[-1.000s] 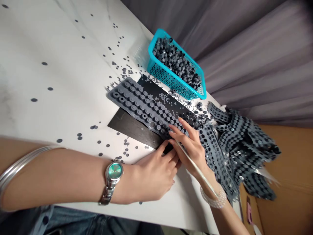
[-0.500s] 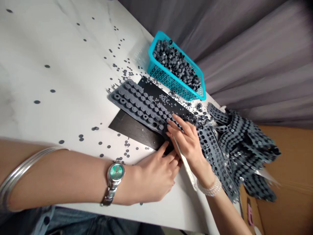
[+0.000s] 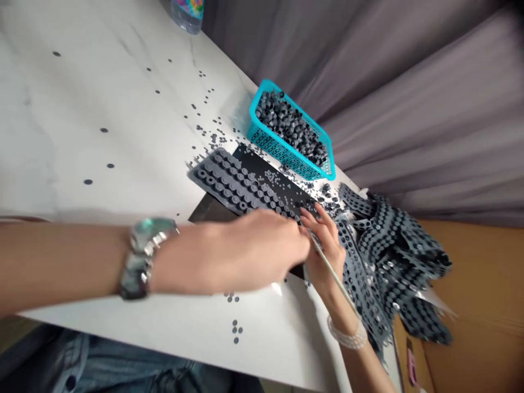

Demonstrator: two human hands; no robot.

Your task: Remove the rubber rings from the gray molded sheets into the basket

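A dark grey rubber sheet [image 3: 229, 180] with rows of raised round caps lies over a black flat board [image 3: 262, 164]. My left hand [image 3: 249, 248], blurred, reaches across the sheet's near edge with its fingers curled closed. Its fingertips meet my right hand, and what they grip is hidden. My right hand [image 3: 325, 251] is at the sheet's right end, thumb and fingers bent together. A thin white stick [image 3: 333, 273] slants from between its fingers down along the wrist. The right end of the sheet is covered by both hands.
Behind the board stands a turquoise basket [image 3: 282, 144] full of small grey rubber pieces. Punched grey sheets [image 3: 393, 245] are heaped at the right, beside a cardboard box [image 3: 483, 284]. Small dark discs [image 3: 236, 330] are scattered over the white table. A bottle [image 3: 188, 16] stands at the back.
My left hand has lifted from below the sheet's right end and swung up over its near edge, its fingers now curled. My right hand has shifted slightly. The view has tilted.
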